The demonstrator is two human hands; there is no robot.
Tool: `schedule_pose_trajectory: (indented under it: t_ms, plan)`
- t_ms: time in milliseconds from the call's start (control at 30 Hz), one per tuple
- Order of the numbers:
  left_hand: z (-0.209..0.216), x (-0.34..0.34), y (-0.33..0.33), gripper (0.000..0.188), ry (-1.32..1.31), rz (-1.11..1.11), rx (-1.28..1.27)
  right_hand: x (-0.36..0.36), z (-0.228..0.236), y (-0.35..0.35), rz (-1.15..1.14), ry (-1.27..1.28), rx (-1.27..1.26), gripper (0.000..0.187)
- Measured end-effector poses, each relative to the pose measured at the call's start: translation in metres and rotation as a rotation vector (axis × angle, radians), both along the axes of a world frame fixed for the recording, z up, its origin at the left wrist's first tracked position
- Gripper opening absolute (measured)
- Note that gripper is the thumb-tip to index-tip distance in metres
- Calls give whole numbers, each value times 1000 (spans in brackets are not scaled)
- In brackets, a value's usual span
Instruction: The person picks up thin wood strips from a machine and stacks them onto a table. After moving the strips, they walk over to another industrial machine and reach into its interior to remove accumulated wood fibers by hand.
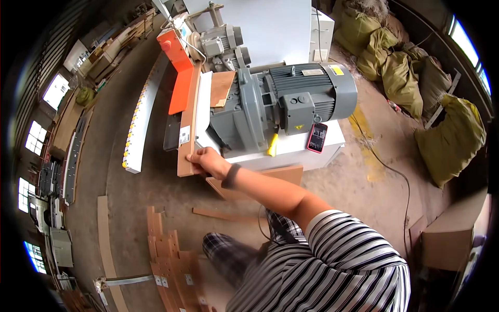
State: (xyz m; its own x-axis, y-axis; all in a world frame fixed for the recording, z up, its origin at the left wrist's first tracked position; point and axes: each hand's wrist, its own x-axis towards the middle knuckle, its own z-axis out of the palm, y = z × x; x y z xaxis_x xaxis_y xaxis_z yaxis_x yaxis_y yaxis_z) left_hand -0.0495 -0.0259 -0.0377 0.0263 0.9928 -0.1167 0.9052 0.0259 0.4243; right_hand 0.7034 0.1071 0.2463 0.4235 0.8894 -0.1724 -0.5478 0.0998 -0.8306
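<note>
My right hand (pixel 209 161) reaches across to the left, with a dark band on its wrist. Its thumb and fingers are closed on the near end of a long brown wooden board (pixel 187 156). A white label is stuck on that board, which runs away from me along the machine's edge, past an orange guard (pixel 181 88). Beside the board is a large grey electric motor (pixel 312 93) with a grey housing. A flat brown wood piece (pixel 222 87) rests by the housing. My left hand is not in view.
A phone (pixel 317 138) and a yellow-handled tool (pixel 273 144) lie on the white machine base. Stacked boards (pixel 171 260) are on the floor near my legs. A roller conveyor (pixel 140 125) stands left. Green sacks (pixel 447 138) and a trailing cable (pixel 400 174) are at right.
</note>
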Motion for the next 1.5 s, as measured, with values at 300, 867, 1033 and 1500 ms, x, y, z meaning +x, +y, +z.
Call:
schedule_pose_trajectory:
  t_ms: [300, 867, 1033, 1500]
  plan:
    - [42, 107, 65, 76, -194, -156, -16, -58, 24, -42, 224, -37, -106, 25]
    - [280, 405, 38, 53, -1481, -290, -410, -71, 15, -51, 458, 43, 34, 33]
    - [259, 359, 32, 45, -1334, -63, -296, -87, 10, -52, 664, 102, -5, 36]
    - [276, 203, -35, 61, -117, -94, 294, -142, -21, -47, 431, 108, -2, 44]
